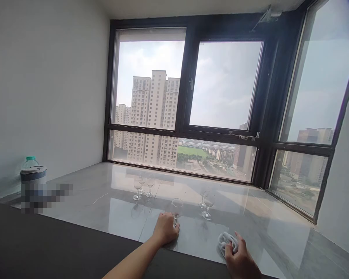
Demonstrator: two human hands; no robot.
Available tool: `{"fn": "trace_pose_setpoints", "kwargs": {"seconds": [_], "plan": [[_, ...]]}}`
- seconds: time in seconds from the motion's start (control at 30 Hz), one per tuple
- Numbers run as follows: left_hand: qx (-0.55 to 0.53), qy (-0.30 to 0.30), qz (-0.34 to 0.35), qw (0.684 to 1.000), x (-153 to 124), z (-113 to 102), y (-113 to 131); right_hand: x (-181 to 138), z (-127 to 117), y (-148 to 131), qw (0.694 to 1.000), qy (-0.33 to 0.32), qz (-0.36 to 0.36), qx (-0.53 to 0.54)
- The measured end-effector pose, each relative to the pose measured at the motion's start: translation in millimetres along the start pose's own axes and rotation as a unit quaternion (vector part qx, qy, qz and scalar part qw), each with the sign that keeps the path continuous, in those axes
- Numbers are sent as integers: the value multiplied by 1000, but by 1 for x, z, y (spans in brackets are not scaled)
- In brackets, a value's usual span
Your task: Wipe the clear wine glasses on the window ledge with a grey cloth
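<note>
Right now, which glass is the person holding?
The front glass, standing alone nearest the person. The left hand grips its stem. The other glasses stand farther back in two groups, untouched. The right hand holds a white cloth.

I see a clear stemmed wine glass standing upright on the glossy grey sill, near its front edge. Bowl looks empty; light from the window shows through it. My left hand is wrapped round its stem and foot, so the base is mostly hidden. Right of it, well apart, a small white cloth lies bunched up on the same surface, close to the front edge. My right hand rests on it, fingers over its near side; folds visible, no pattern I can make out.
</note>
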State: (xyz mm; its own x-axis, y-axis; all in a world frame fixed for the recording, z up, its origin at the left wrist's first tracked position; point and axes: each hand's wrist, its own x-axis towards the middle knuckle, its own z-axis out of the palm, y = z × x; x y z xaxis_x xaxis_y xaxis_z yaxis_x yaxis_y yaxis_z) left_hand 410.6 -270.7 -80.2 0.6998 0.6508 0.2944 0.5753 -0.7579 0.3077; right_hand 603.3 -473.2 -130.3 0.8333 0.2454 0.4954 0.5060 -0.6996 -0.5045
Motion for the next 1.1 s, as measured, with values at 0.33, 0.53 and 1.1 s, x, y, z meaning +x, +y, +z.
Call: {"fn": "trace_pose_setpoints", "kwargs": {"seconds": [0.33,0.53,1.1], "plan": [[-4,-7,6,1000,-1,-5,2,-1,3,1,1000,0,5,7],[4,-10,-2,1000,-1,-5,4,0,2,1,1000,1,0,13],[2,15,-12,1000,-1,1,2,24,-13,-3,987,-106,106,60]]}}
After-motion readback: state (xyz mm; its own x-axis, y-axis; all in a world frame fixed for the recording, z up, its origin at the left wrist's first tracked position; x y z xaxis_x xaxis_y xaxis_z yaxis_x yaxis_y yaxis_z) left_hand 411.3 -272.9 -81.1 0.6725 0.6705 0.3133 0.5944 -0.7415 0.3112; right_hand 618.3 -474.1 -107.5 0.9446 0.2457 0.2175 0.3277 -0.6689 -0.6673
